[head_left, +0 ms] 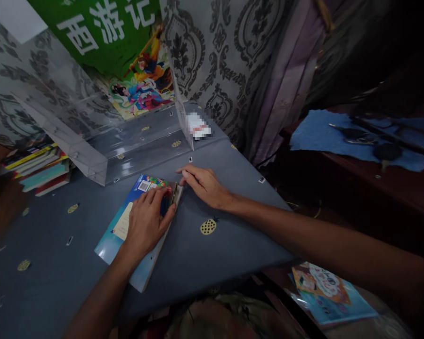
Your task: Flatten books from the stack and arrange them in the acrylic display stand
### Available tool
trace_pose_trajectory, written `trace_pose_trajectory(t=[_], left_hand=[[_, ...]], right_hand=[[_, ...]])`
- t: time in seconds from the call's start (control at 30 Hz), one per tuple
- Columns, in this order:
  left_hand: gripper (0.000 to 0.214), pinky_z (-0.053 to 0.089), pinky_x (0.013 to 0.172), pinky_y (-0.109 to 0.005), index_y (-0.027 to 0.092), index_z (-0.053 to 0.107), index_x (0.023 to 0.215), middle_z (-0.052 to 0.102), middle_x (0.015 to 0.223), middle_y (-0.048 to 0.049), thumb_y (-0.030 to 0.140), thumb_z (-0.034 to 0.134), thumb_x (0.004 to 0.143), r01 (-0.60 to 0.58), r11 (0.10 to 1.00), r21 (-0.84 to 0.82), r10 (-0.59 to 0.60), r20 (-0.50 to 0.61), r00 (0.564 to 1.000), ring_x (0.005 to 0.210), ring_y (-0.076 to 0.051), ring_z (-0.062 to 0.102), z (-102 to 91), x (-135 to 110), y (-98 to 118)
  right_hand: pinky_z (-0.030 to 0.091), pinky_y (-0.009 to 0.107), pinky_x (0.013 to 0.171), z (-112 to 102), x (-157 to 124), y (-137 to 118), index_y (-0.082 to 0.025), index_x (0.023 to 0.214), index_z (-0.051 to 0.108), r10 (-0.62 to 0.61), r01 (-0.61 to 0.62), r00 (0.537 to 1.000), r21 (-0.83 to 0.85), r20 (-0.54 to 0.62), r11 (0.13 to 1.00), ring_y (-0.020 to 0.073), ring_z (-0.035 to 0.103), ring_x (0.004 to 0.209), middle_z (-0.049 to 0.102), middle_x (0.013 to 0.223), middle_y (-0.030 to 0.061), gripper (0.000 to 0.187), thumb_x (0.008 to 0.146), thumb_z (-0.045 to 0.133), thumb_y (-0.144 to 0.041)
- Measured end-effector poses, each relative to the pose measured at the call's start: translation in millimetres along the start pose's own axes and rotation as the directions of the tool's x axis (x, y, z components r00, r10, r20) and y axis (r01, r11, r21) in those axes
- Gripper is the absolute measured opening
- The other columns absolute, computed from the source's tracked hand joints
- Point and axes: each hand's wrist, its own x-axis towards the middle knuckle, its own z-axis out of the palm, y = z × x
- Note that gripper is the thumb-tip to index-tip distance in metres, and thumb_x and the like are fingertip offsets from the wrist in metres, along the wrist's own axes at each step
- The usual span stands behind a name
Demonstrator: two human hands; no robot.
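Note:
A blue book [115, 235] lies on the table, its cover showing a barcode, a pale yellow text panel and colourful pictures near the top. My left hand [146, 216] rests over the middle of it, fingers loosely spread and the thumb along the right edge. At the book's upper right corner is my right hand [205, 186], its index finger stretched out and the other fingers partly bent. Those fingertips are at or just beside the corner; whether they touch it I cannot tell. Nothing shows in its grasp.
A clear acrylic stand [92, 165] holds a green book [102, 52] upright at the back. Stacked books [44, 172] lie at the left. A blurred-out white item [199, 127] sits behind the stand. Blue cloth [318, 134] with tools covers a side surface; more booklets [328, 294] lie lower right.

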Motion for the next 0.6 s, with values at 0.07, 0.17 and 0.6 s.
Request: trace_pose_trajectory(t=[0.07,0.17,0.6], left_hand=[[0.031,0.047,0.096,-0.045,0.022,0.053,0.124,0.066,0.12,-0.0087,0.037,0.049,0.097,0.004,1.0,0.003,-0.004,0.005,1.0,0.112,-0.029,0.059,0.5,-0.1,-0.7],[0.032,0.046,0.097,-0.046,0.022,0.053,0.125,0.065,0.121,-0.0089,0.038,0.049,0.097,0.006,1.0,0.004,-0.006,0.009,1.0,0.113,-0.029,0.059,1.1,-0.3,-1.4],[0.033,0.046,0.099,-0.048,0.023,0.053,0.125,0.064,0.124,-0.0087,0.04,0.049,0.097,-0.016,1.0,-0.01,0.016,0.011,1.0,0.115,-0.029,0.058,2.3,-0.7,-3.6]], right_hand=[[0.046,0.029,0.082,0.8,0.2,-0.1,-0.019,0.109,0.065,0.024,-0.022,0.999,-0.042,0.035,0.999,0.0159,0.065,0.083,0.07,0.085,0.0015,0.032,0.104,0.035,-0.03],[0.046,0.031,0.082,1.8,1.3,-0.1,-0.019,0.099,0.065,0.09,-0.081,0.993,-0.113,0.077,0.99,0.0175,0.066,0.082,0.071,0.082,0.0025,0.032,0.105,0.036,-0.03],[0.044,0.031,0.08,0.9,1.8,-1.3,-0.019,0.095,0.065,0.105,-0.096,0.992,-0.115,0.075,0.989,0.018,0.065,0.081,0.07,0.083,0.003,0.031,0.104,0.036,-0.028]])
